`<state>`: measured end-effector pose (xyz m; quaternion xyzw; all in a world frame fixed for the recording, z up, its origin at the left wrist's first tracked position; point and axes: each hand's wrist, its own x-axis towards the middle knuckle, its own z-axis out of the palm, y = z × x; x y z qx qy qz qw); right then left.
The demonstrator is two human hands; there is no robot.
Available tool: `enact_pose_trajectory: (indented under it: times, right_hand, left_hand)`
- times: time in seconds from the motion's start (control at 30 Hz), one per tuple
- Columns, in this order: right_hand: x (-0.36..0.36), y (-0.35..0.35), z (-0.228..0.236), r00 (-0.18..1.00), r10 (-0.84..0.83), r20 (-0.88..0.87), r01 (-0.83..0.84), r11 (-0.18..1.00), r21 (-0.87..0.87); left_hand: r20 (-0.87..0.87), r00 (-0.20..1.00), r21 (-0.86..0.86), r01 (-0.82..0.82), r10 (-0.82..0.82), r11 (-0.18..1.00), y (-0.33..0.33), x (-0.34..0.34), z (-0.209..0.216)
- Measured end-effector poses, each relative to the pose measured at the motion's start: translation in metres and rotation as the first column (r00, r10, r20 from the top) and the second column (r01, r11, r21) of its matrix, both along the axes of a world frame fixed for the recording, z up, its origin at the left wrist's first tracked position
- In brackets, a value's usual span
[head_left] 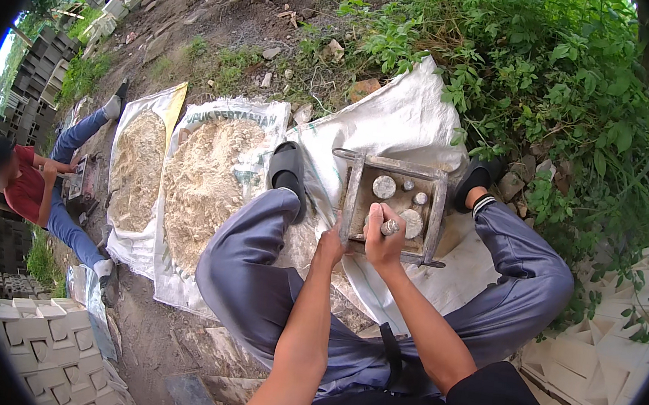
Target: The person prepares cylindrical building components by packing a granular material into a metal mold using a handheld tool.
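Note:
Between my feet stands a square wooden frame (438, 212), a mould with bars that stick out past its corners. Inside it are several round-topped, powdery cylinders, among them a wide one (384, 186) and a small one (408, 185). My right hand (383, 242) is closed in a fist round a short round-ended rod (390, 227) over the near part of the frame. The rod's lower end is hidden by the hand. My left hand (329, 245) grips the frame's left side, its fingers partly out of sight.
White sacking (410, 110) lies under the frame. To the left, pale sandy powder (206, 184) is heaped on opened sacks. Farther left another person (29, 184) sits on the ground. Leafy plants (559, 84) crowd the far right; pale moulded blocks (49, 348) are stacked at the near left.

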<state>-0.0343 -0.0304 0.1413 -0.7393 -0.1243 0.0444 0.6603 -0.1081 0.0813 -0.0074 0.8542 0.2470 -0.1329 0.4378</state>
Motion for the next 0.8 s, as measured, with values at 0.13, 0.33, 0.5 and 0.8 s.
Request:
enact_pose_trajectory:
  times: [0.13, 0.33, 0.5, 0.8]
  right_hand:
    - [0.017, 0.004, 0.004, 0.995, 0.008, -0.096, -0.013, 0.999, -0.053]
    - [-0.012, 0.004, 0.027, 0.991, -0.001, 0.133, 0.002, 1.0, -0.01]
    - [-0.017, -0.021, 0.048, 0.995, -0.041, 0.093, 0.043, 0.999, -0.023]
    - [-0.003, -0.069, 0.045, 0.991, -0.135, 0.02, 0.137, 0.976, -0.171]
  left_hand:
    - [-0.069, 0.996, 0.131, 0.057, -0.049, 0.99, -0.006, 0.004, 0.006]
    - [-0.07, 0.997, 0.135, 0.052, -0.043, 0.989, 0.003, -0.001, 0.01]
    - [-0.119, 0.989, 0.157, 0.111, -0.093, 0.981, 0.007, -0.001, 0.024]
    - [-0.176, 0.979, 0.209, 0.143, -0.107, 0.967, 0.005, -0.001, 0.032]
